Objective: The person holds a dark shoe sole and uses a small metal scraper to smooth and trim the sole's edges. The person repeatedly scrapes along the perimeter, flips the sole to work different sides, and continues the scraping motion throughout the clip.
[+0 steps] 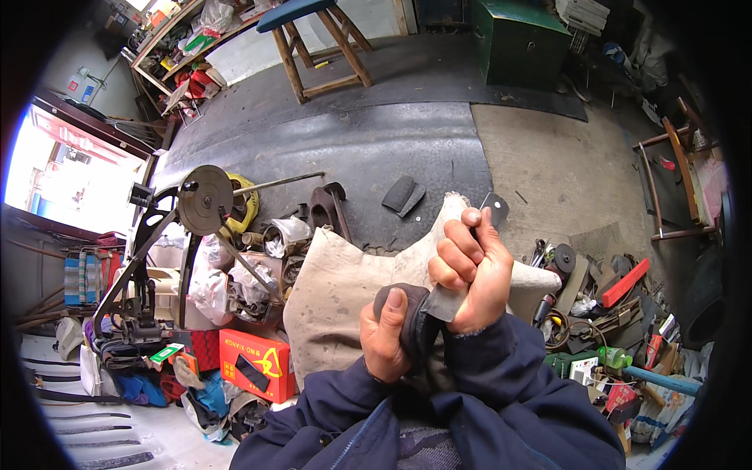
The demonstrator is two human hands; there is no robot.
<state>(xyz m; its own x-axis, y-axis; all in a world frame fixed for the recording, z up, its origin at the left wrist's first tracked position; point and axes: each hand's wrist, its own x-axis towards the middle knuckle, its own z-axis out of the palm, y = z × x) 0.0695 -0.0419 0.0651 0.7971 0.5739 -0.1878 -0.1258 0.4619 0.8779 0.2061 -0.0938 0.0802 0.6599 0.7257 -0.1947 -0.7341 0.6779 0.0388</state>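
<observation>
In front of my chest, my left hand (384, 335) is closed round a dark shoe (415, 309), thumb lying along its rounded end. Much of the shoe is hidden by my fingers and sleeves. My right hand (474, 270) makes a fist round a flat metal knife (448, 304). Its broad blade comes out below the fist against the shoe's right side, and its rounded end with a small hole sticks up above my fingers. Whether the blade's edge cuts into the shoe, I cannot tell. Beneath both hands a stained beige apron (333, 290) covers my lap.
A hand-cranked sewing machine (205, 200) stands at the left. By my left elbow is a red box (282, 356) with a dark phone (252, 374) on it. Dark rubber pieces (403, 196) lie on the floor ahead. Tools and scraps (599, 294) crowd the right side.
</observation>
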